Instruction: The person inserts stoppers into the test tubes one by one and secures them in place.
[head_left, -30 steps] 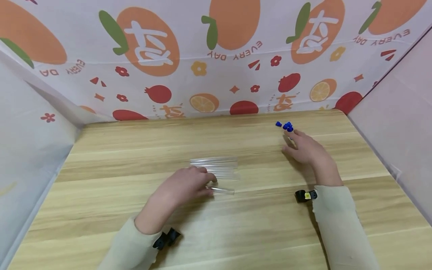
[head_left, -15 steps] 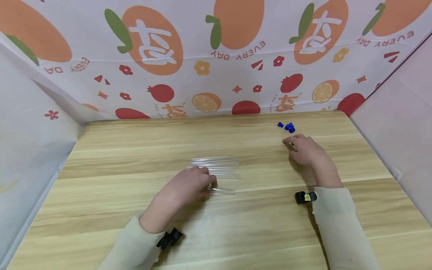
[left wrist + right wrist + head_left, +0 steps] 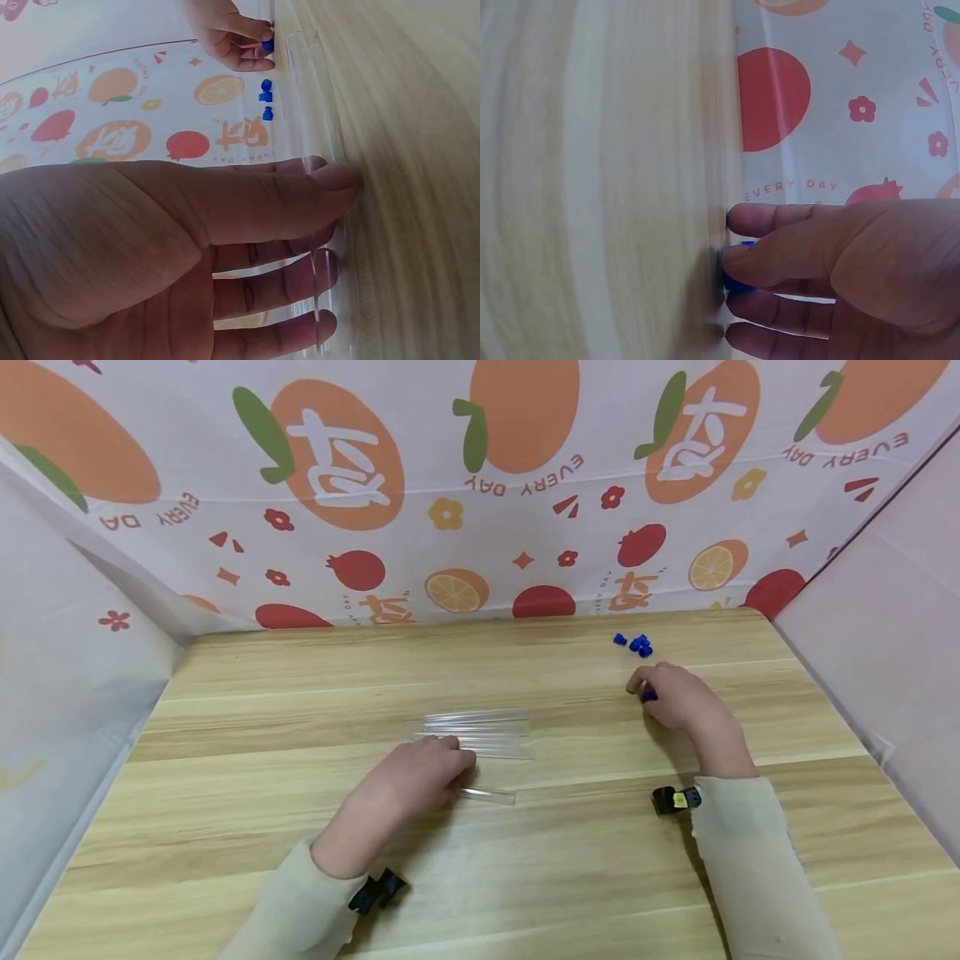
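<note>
My left hand (image 3: pixel 408 781) pinches a clear, thin-walled tube (image 3: pixel 489 796) between thumb and fingers, low over the wooden table. In the left wrist view the tube (image 3: pixel 307 105) runs past the thumb tip, and the other fingers lie behind it. Several more clear tubes (image 3: pixel 498 739) lie side by side just beyond this hand. On the right, my right hand (image 3: pixel 678 697) holds a small blue stopper-like piece (image 3: pixel 649 695) close to the tabletop. The right wrist view shows this blue piece (image 3: pixel 739 286) mostly covered by the thumb. Several similar blue pieces (image 3: pixel 641 645) lie beyond the right fingertips.
The wood-grain table (image 3: pixel 300 685) ends at a fruit-printed cloth (image 3: pixel 450 535) behind it. Pale cloth walls (image 3: pixel 885 610) stand at both sides. A black wrist camera (image 3: pixel 675 799) sits at each cuff.
My right hand has drawn back from the blue pieces with one in its fingers. My left fingers have closed on the near tube, which has shifted slightly toward me.
</note>
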The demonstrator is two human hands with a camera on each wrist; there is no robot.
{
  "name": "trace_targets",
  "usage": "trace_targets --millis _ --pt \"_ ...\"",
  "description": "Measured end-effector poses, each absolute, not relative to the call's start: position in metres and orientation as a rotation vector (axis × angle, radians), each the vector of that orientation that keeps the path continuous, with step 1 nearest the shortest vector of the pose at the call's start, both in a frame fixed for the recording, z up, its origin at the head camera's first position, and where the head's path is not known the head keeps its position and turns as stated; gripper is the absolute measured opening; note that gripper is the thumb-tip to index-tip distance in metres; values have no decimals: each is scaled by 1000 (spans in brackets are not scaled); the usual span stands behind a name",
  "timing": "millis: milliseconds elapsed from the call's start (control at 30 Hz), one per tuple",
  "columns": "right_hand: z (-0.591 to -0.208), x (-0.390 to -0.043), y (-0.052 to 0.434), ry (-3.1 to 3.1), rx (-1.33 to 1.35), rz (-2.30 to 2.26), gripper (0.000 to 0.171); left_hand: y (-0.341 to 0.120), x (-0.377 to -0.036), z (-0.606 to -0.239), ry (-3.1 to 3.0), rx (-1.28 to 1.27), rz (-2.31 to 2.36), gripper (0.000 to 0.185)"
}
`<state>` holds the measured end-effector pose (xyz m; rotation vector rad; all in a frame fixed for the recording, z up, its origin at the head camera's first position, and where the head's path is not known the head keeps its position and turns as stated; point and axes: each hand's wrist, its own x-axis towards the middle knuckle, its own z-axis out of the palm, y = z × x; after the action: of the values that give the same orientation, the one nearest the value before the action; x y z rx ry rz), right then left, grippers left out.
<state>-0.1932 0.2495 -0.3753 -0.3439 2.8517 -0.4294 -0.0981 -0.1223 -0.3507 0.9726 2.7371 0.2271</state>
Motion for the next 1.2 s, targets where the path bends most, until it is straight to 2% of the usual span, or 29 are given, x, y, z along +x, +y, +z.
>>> trace_targets --millis 600,933,1200 --pt "-366 -187 236 2895 -374 -472 14 -126 -102 -349 2737 1049 309 7" --pt "-351 -182 223 2924 -470 -590 17 -123 -106 -342 2673 1133 566 9" --pt "-344 -175 212 2954 -504 -687 20 -120 -107 -338 2656 1158 822 26"
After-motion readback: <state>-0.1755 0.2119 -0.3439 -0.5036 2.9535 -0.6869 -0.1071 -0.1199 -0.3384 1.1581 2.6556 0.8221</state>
